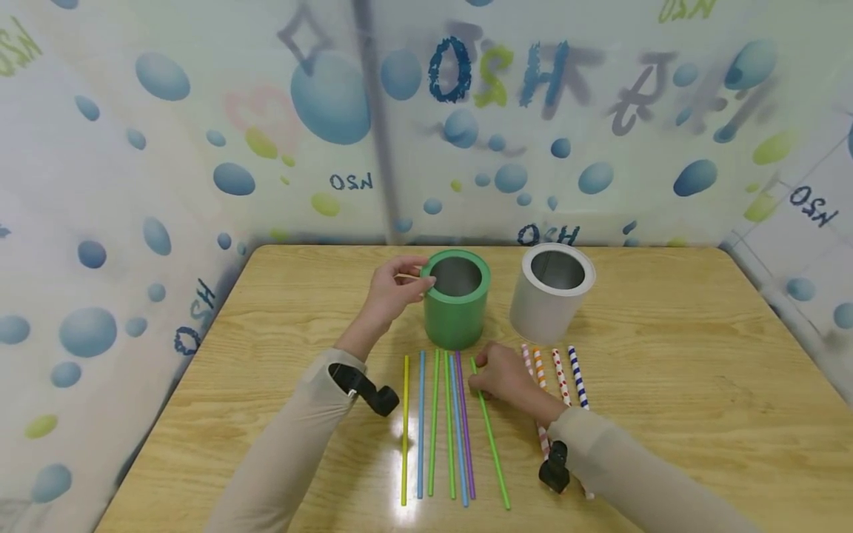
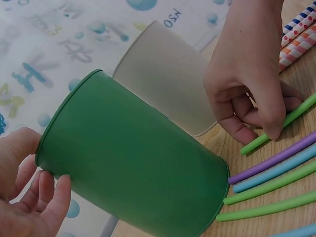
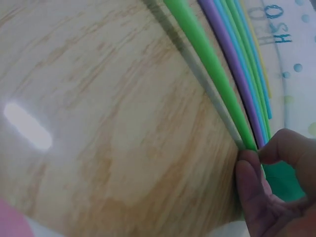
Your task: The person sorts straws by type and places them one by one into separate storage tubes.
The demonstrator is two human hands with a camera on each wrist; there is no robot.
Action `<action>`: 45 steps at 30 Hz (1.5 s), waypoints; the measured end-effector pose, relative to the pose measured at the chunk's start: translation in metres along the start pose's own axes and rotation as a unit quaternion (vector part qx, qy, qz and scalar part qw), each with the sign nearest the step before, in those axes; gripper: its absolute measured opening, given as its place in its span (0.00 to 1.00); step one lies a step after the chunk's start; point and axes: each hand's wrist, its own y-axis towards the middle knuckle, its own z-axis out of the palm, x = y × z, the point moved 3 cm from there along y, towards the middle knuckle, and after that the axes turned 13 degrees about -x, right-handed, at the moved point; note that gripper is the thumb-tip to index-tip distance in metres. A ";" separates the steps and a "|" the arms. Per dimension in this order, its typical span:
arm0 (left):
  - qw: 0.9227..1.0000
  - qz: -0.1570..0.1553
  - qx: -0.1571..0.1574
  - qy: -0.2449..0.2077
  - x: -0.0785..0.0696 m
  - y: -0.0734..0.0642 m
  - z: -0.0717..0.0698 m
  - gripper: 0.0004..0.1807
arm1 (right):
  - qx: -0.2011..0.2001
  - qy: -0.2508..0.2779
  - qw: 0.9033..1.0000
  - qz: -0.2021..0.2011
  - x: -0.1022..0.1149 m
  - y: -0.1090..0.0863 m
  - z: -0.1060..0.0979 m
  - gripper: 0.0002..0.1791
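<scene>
– What does the left hand (image 1: 393,289) hold?
– The green canister (image 1: 455,323); fingers and thumb are clamped on its left rim.
– And the right hand (image 1: 504,374)?
– Its fingers pinch the far end of a lime-green straw (image 1: 493,444), slanting just right of the purple straw (image 1: 465,422), on the near side of the green canister.
– Anything farther right?
– A white canister (image 1: 545,312) stands there on the surface (image 1: 666,355), patterned straws (image 1: 577,374) lying nearer.

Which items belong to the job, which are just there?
In the job:
green can, left hand at its rim
green straw, pinched by right hand
probably, though not held: other plain straws, patterned straws, white can

Seemingly just there:
wrist cameras
table
printed backdrop
</scene>
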 end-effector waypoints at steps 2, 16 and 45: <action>1.000 0.001 0.001 0.000 0.000 0.000 0.001 0.18 | 0.003 0.013 1.000 0.008 -0.001 0.000 0.000 0.11; 1.000 0.006 -0.002 0.001 0.004 0.000 -0.002 0.18 | 0.002 0.144 0.989 -0.042 0.003 0.008 -0.025 0.14; 1.000 0.012 -0.011 -0.004 0.003 -0.002 -0.001 0.17 | -0.105 0.176 0.971 -0.124 0.084 0.057 -0.133 0.16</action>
